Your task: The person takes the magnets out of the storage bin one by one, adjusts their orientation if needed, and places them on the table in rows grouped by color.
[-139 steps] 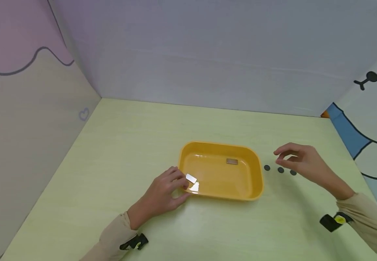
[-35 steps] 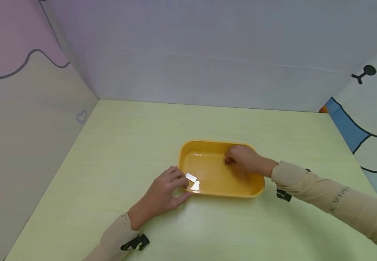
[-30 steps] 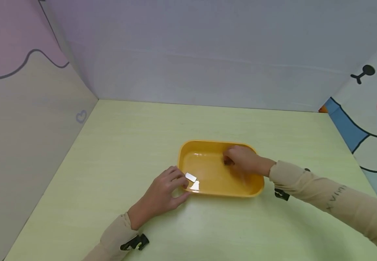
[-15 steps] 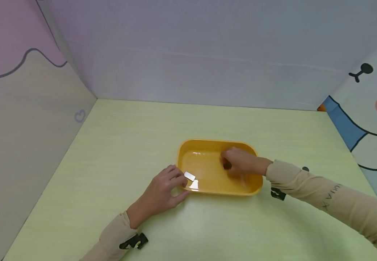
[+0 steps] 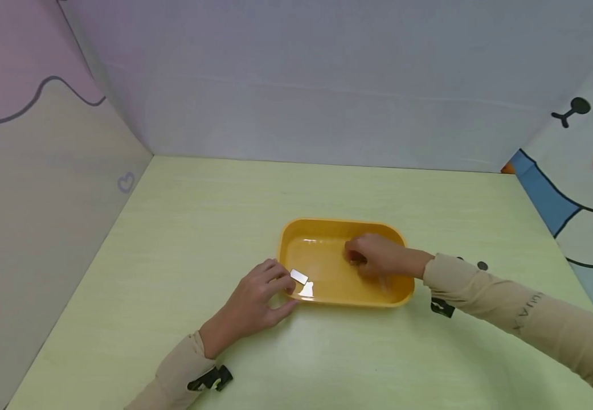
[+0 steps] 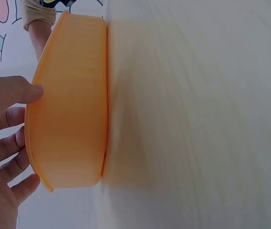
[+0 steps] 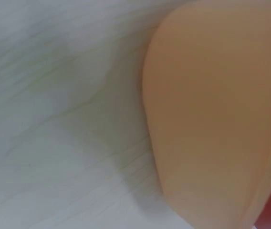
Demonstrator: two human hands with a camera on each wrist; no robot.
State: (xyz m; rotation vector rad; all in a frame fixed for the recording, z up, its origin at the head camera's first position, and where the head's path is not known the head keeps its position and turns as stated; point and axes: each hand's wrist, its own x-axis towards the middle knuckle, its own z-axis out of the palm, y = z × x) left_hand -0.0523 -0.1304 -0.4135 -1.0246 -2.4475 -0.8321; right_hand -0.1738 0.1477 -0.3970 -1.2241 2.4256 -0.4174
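A yellow plastic tray (image 5: 322, 285) sits on the pale table, and my left hand (image 5: 257, 299) grips its near-left corner. In the left wrist view the left thumb lies on the outer wall, the other fingers beyond the rim. Inside the tray near that hand lies a small silvery rectangular plate (image 5: 299, 277). My right hand (image 5: 378, 254) reaches over the right rim. Its curled fingers pinch a second small rectangular plate (image 5: 359, 262), mostly hidden by them. In the right wrist view the tray's outer wall (image 7: 212, 105) covers nearly all of the fingers.
Dark round discs (image 5: 482, 265) lie on the table right of the tray, partly covered by the right sleeve (image 5: 481, 285). Printed panels stand along the back (image 5: 327, 85), the left (image 5: 45, 228) and the right (image 5: 583, 171) of the table.
From beside the discs, my right hand has moved left into the tray and taken hold of the plate lying there. Lately it has shifted slightly left and towards me. The left hand has stayed put.
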